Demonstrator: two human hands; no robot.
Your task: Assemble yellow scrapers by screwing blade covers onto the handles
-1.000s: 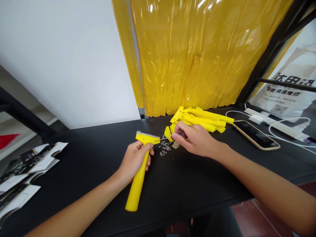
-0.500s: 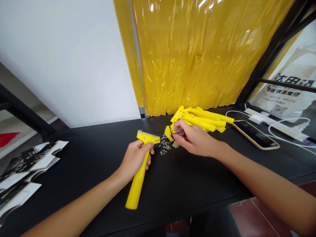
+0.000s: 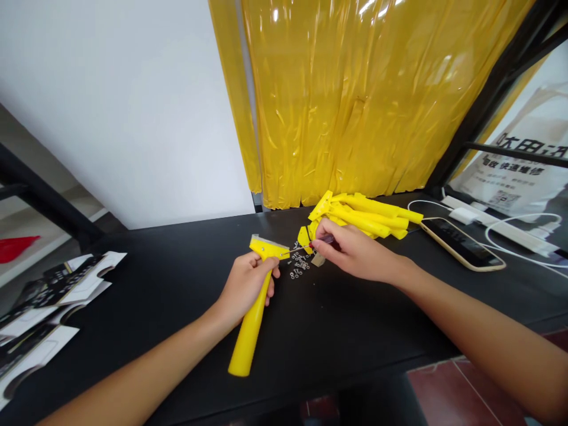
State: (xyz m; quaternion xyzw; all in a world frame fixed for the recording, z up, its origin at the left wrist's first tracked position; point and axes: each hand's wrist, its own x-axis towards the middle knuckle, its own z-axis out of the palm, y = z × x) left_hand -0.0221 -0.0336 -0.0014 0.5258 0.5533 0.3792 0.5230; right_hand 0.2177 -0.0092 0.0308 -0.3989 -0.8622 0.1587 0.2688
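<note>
Pinching screwdriver [image 3: 327, 239], right hand [image 3: 350, 251]; left hand [image 3: 248, 285] clasping scraper [image 3: 254, 319]; probably screws [image 3: 300, 262] between; yellow handles [image 3: 368, 216], phone [image 3: 464, 242] nearby.

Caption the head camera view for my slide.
Left hand grips a yellow tool; right hand holds a screwdriver to its head, beside small metal parts.

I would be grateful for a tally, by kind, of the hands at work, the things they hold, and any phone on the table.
Left hand and right hand: 2
Held yellow scraper: 1
Held screwdriver: 1
Phone: 1
Total: 5
</note>
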